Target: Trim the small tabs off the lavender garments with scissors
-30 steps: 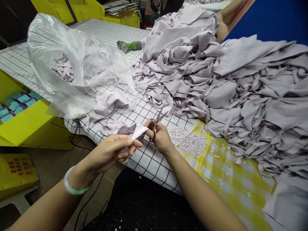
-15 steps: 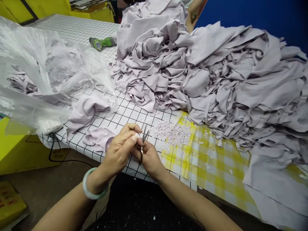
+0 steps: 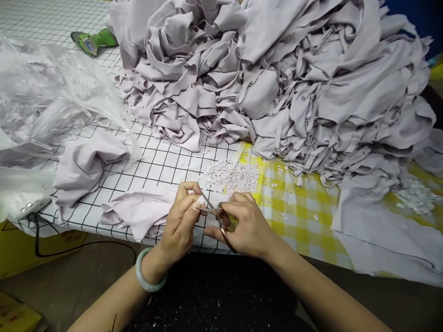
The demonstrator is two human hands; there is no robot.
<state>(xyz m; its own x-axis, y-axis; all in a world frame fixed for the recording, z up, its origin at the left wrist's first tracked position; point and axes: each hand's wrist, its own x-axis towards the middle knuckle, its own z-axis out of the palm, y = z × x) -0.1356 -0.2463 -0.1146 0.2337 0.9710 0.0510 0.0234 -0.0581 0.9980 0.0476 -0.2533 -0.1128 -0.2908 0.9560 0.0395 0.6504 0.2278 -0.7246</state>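
Observation:
My right hand (image 3: 247, 223) grips a pair of scissors (image 3: 221, 219) by its handle loops. The scissors' blades are spread apart and point left at the fingertips of my left hand. With thumb and fingers pinched together, my left hand (image 3: 183, 216) holds a pale lilac fabric piece (image 3: 140, 212), which trails left over the table edge area. A tiny white edge shows at the pinch; the rest of it is hidden by the fingers. Just beyond my hands lies a scatter of small cut snippets (image 3: 231, 175).
A large heap of lilac fabric pieces (image 3: 294, 92) fills the back and right. At left are a clear plastic bag (image 3: 83, 87), a crumpled fabric piece (image 3: 88, 161) and a power strip (image 3: 29, 205) with a black cable. A green-handled tool (image 3: 93, 41) lies farther back on the grid-patterned cloth (image 3: 155, 159).
The scissors have swung from upright between my hands to pointing left, with blades spread at my left fingertips. My right hand has moved right, and the camera view has shifted.

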